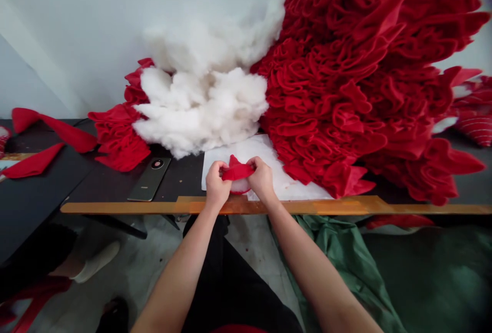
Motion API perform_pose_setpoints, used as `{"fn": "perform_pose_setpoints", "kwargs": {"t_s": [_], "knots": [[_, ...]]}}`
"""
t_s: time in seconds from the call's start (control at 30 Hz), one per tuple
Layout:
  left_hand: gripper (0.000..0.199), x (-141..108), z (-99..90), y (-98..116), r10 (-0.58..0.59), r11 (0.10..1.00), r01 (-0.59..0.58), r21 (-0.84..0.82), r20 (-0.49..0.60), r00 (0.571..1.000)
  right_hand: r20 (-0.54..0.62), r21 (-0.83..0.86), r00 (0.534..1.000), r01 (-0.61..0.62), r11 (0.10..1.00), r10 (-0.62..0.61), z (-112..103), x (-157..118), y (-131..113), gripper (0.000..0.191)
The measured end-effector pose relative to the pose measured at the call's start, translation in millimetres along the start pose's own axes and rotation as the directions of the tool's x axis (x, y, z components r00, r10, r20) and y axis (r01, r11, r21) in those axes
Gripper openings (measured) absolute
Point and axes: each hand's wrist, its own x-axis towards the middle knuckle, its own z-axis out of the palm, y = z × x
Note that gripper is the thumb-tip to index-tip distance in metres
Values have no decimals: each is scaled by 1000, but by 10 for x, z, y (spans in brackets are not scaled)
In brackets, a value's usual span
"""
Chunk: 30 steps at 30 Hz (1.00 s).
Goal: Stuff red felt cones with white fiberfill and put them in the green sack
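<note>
Biggest thing by far is a massive heap of ruffled red fabric pieces (338, 82) piled against the wall, taking over the whole right side of the bench. Right beside it, on its left, sits a huge fluffy cloud of white polyester stuffing (200, 112), and a smaller red pile (119, 138) is tucked against the far side of that. There's green cloth (346, 256) hanging below the bench on the right. The bench is a dark table with an orange-brown wooden strip (230, 207) along the near edge, and a few loose red strips (54, 130) are lying off to the left.

In front of the heap is a white sheet (284, 179), with a phone (149, 179) lying just left of it. Over the sheet, the left hand (217, 184) and right hand (262, 179) are both curled nearly shut, their fingers (251, 165) pinching a small red fabric piece (237, 171) between them. A small wad of white stuffing (240, 186) bulges out under it. Can't tell exactly how the fingertips sit, since the cloth hides them.
</note>
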Motion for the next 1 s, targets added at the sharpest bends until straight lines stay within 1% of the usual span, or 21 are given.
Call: {"fn": "perform_pose_setpoints", "kwargs": {"t_s": [0.1,0.17,0.27,0.33,0.4,0.47,0.53,0.63,0.7,0.77,0.83,0.87,0.93,1.0], "knots": [[29,-37,-34,-1,-33,999,32,-29,-12,999,-2,31,1000,-17,999,17,0,-22,24,10],[33,-71,-37,-12,-57,996,58,-73,17,998,40,67,999,-11,998,8,-23,-43,30,17],[26,-102,-12,-30,-106,988,105,-111,-2,994,167,192,985,12,981,-44,-77,-80,-1,34],[20,-101,13,-27,-130,985,128,-117,-13,991,198,212,978,28,977,-71,-98,-100,-43,40],[16,-93,37,-8,-140,983,140,-114,8,990,164,134,985,35,990,-57,-87,-107,-83,35],[13,-86,58,15,-148,985,150,-87,25,989,112,48,993,28,998,-33,-48,-101,-99,24],[10,-88,73,23,-142,989,141,-44,-1,990,51,4,998,23,1000,-23,1,-92,-85,14],[10,-107,73,4,-102,995,102,-2,-59,993,-37,-27,999,32,999,-33,43,-89,-28,13],[14,-126,56,-14,-78,997,78,-11,-56,995,-56,-25,998,36,999,-38,36,-94,4,14],[21,-144,34,-22,-48,998,47,-43,-12,999,-49,8,998,32,999,-32,8,-107,15,17],[28,-151,18,-18,-26,998,27,-64,18,999,3,67,999,50,997,-50,-24,-127,7,23],[28,-147,15,-14,-26,998,27,-57,14,1000,42,101,997,66,993,-71,-37,-140,0,28],[21,-126,26,-6,-37,999,37,-28,-11,999,110,144,987,100,985,-117,-47,-164,-13,35],[16,-97,53,-1,-11,1000,12,5,-34,999,104,116,988,106,988,-118,-32,-178,-14,36]]}}
